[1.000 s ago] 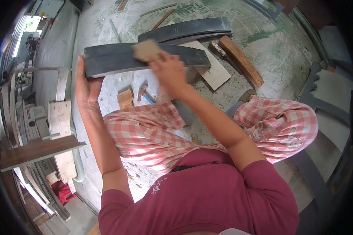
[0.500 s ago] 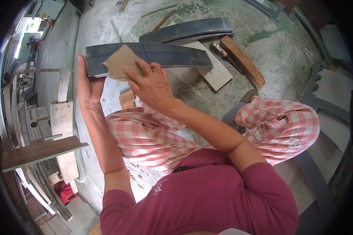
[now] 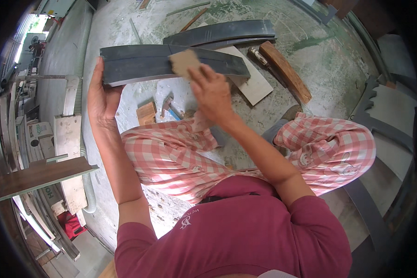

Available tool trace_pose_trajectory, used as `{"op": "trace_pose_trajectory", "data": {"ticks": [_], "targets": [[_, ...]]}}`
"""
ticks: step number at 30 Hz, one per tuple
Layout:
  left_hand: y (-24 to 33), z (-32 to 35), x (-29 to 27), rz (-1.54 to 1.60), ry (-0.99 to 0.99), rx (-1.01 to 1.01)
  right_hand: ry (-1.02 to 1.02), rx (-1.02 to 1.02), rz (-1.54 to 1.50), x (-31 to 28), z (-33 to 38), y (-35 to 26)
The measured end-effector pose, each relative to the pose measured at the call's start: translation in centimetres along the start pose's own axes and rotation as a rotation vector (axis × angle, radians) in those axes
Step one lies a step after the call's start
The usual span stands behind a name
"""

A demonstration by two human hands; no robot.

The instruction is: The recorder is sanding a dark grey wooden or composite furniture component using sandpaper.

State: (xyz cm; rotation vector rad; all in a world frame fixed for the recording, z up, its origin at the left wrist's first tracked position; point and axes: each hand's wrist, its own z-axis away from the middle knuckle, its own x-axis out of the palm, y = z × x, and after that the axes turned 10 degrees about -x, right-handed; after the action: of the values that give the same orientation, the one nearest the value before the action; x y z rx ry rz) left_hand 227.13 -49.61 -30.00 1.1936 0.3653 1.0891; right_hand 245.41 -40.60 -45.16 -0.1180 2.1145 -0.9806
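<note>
My left hand [image 3: 104,98] grips the left end of a dark grey curved panel [image 3: 134,61], its thumb up along the end edge and its fingers partly hidden beneath. A thin line runs along the panel's face. My right hand [image 3: 214,96] pinches a tan piece of sandpaper [image 3: 183,61] and presses it flat on the panel, right of the middle. The far right end of the panel lies over a pale board [image 3: 252,88]. Below it on the floor are a hammer [image 3: 167,105] and a small wood block [image 3: 147,114].
A second dark curved panel [image 3: 217,33] lies just beyond. To its right are a brown wood piece [image 3: 287,72] and a metal-ended tool [image 3: 258,56]. Long strips and boards are stacked at the left beside a ribbed hose [image 3: 82,69]. Grey cut panels [image 3: 389,123] stand at the right.
My right hand has slid the sandpaper to the right along the panel, from near its left end to past the middle. The hammer has come into view. My left hand keeps its hold.
</note>
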Motion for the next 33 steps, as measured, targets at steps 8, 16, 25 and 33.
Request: {"op": "trace_pose_trajectory", "data": {"ticks": [8,16,25,33], "targets": [[0.1,-1.2,-1.4,0.081,0.042,-0.068,0.021,0.137,0.244,4.3,5.2,11.6],[0.4,-1.0,-2.5,-0.139,-0.046,-0.047,0.003,0.074,0.028,3.2,1.9,7.1],[1.2,-0.3,-5.7,-0.216,0.000,0.013,-0.219,0.521,0.123,5.1,7.3,14.8],[0.9,0.3,-6.0,-0.209,0.013,-0.001,-0.060,0.217,0.017,6.5,5.0,10.9]]}}
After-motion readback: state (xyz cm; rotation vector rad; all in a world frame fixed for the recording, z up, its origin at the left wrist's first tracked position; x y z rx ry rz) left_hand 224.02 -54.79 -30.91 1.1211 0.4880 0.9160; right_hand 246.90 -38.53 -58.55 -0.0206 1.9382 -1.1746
